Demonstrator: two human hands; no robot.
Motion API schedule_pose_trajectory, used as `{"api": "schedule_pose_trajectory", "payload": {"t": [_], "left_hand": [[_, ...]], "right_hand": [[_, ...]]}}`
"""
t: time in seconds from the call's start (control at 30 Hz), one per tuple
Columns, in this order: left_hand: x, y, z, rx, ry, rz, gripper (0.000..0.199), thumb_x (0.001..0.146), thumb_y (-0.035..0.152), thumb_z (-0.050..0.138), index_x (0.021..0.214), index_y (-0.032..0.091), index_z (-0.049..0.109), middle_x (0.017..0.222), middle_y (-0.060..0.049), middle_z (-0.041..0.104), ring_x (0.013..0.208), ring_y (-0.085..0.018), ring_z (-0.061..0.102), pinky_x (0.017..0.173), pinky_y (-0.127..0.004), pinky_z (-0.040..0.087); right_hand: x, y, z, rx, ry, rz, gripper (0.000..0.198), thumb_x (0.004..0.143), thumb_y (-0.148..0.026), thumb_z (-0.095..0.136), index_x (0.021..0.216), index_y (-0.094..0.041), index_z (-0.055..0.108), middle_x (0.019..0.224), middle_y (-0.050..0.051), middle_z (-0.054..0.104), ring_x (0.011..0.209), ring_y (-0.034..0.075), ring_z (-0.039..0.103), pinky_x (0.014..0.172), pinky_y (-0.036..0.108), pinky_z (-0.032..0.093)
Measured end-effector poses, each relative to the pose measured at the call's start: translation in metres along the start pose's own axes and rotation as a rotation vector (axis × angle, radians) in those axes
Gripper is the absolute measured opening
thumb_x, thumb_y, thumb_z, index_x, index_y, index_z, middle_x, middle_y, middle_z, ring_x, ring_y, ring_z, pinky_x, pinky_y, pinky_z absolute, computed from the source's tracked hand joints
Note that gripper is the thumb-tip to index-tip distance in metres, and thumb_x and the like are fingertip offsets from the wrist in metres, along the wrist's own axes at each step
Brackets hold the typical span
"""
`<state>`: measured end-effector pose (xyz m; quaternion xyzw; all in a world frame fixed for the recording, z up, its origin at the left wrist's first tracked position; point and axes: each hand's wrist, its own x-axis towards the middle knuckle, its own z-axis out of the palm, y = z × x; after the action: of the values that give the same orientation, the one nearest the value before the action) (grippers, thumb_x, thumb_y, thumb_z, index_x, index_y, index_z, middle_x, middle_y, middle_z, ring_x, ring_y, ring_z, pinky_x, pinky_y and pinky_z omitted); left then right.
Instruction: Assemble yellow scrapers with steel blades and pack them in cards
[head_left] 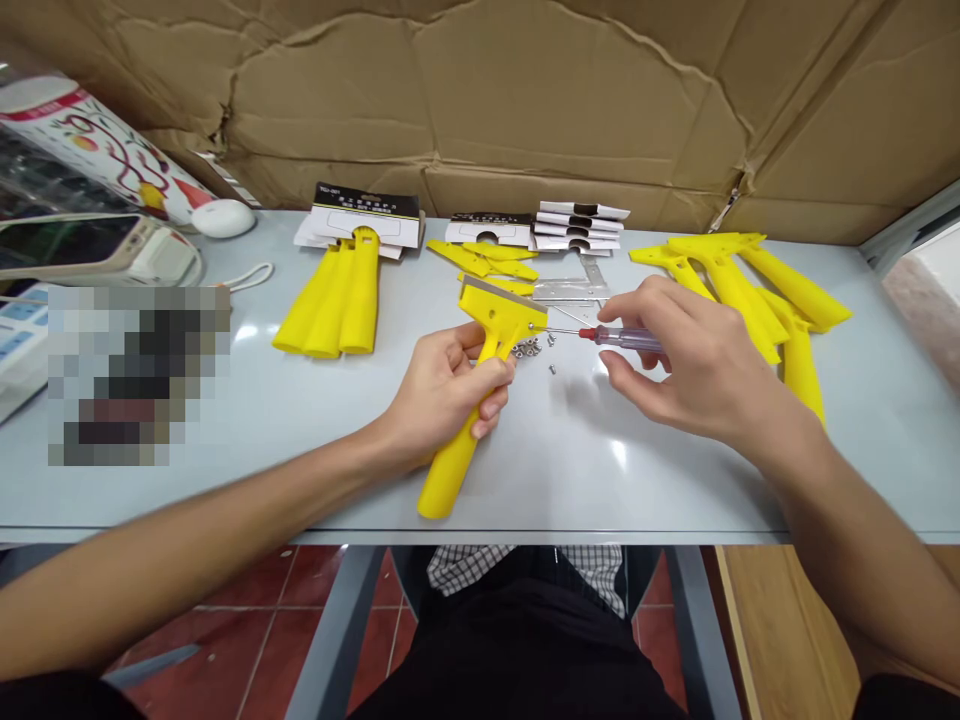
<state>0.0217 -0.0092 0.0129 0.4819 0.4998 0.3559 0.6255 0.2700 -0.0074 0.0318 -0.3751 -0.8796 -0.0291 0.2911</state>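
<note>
My left hand [457, 385] is closed around the handle of a yellow scraper [452, 470], its wide head tilted up and a metal blade along the top edge. A screwdriver [634, 340] with a clear purplish handle and red collar lies in my right hand [690, 365]. Its thin shaft reaches left, the tip at a small screw on the scraper's head. Thumb and forefinger are spread around the handle, while the other fingers are partly hidden behind it. Loose screws and nuts [531, 348] lie just beyond the scraper, near flat metal blades [574, 288] and yellow clamp plates [480, 258].
Several yellow handles [757, 285] are piled at right; more yellow handles [360, 300] lie at left by black-and-white packaging cards [367, 215]. Folded cards [577, 228] stand at the back before a cardboard wall [525, 100]. A white mouse [223, 218] and a handheld device [97, 250] are far left.
</note>
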Motion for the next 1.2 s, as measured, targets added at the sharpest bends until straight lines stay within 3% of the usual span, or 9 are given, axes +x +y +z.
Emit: {"api": "schedule_pose_trajectory", "payload": {"t": [0.13,0.33,0.47,0.57,0.77,0.97,1.1,1.2], "left_hand": [[0.0014,-0.0017,-0.0025,-0.003,-0.016,0.004,0.023,0.081,0.021,0.068,0.079,0.023,0.045,0.047,0.009,0.049,0.034,-0.007,0.04,0.034,-0.02,0.032],[0.0014,-0.0001,-0.0019,-0.004,-0.008,-0.01,0.024,0.078,0.021,0.07,0.081,0.023,0.047,0.047,0.009,0.048,0.034,-0.007,0.039,0.034,-0.02,0.032],[0.0015,-0.0008,-0.002,-0.015,-0.019,-0.008,0.025,0.078,0.022,0.071,0.081,0.023,0.047,0.047,0.008,0.048,0.033,-0.007,0.039,0.034,-0.02,0.032],[0.0019,-0.0009,-0.003,-0.014,-0.019,-0.008,0.023,0.078,0.022,0.071,0.081,0.022,0.048,0.047,0.008,0.049,0.033,-0.006,0.039,0.034,-0.02,0.031],[0.0015,0.0006,-0.0024,-0.03,-0.005,-0.003,0.023,0.076,0.021,0.071,0.079,0.022,0.048,0.048,0.008,0.049,0.034,-0.006,0.04,0.034,-0.02,0.032],[0.0019,0.0017,-0.0019,-0.031,-0.006,0.002,0.023,0.076,0.021,0.071,0.08,0.022,0.049,0.048,0.008,0.049,0.034,-0.006,0.039,0.034,-0.02,0.031],[0.0018,0.0015,-0.0028,-0.03,-0.006,-0.002,0.022,0.076,0.021,0.072,0.082,0.021,0.051,0.049,0.008,0.049,0.035,-0.006,0.04,0.035,-0.02,0.032],[0.0015,0.0007,-0.0032,-0.02,-0.008,-0.01,0.021,0.078,0.022,0.07,0.081,0.022,0.049,0.048,0.008,0.048,0.034,-0.006,0.039,0.035,-0.02,0.032]], "right_hand": [[-0.0012,0.0004,-0.0005,-0.009,0.005,0.016,0.013,0.101,-0.019,0.057,0.103,-0.02,0.07,0.093,0.004,0.074,0.067,0.015,0.065,0.061,0.03,0.046],[-0.0033,-0.0015,0.0038,-0.087,0.011,0.06,0.017,0.102,-0.033,0.062,0.095,-0.021,0.07,0.073,0.0,0.073,0.057,0.015,0.062,0.055,0.03,0.04],[-0.0028,-0.0026,-0.0004,-0.031,-0.026,0.069,0.014,0.092,-0.028,0.065,0.103,-0.019,0.067,0.083,0.003,0.075,0.06,0.017,0.063,0.057,0.031,0.042],[-0.0033,-0.0011,-0.002,-0.017,0.004,0.035,0.008,0.095,-0.022,0.062,0.1,-0.02,0.067,0.087,0.003,0.076,0.064,0.016,0.066,0.059,0.03,0.044],[-0.0034,0.0016,0.0016,-0.112,0.096,0.041,0.009,0.099,-0.029,0.065,0.096,-0.021,0.068,0.064,-0.004,0.067,0.052,0.014,0.06,0.053,0.03,0.038],[-0.0027,-0.0009,-0.0008,-0.013,0.04,0.064,0.011,0.091,-0.024,0.064,0.1,-0.019,0.063,0.081,0.001,0.072,0.057,0.014,0.06,0.056,0.03,0.041],[-0.0023,0.0006,0.0005,-0.105,0.072,0.113,0.018,0.1,-0.035,0.061,0.089,-0.023,0.065,0.058,-0.004,0.061,0.05,0.015,0.054,0.054,0.031,0.036],[-0.0019,0.0016,0.0,-0.088,0.046,0.15,0.016,0.099,-0.038,0.06,0.094,-0.022,0.065,0.055,-0.005,0.056,0.046,0.015,0.049,0.053,0.032,0.034]]}}
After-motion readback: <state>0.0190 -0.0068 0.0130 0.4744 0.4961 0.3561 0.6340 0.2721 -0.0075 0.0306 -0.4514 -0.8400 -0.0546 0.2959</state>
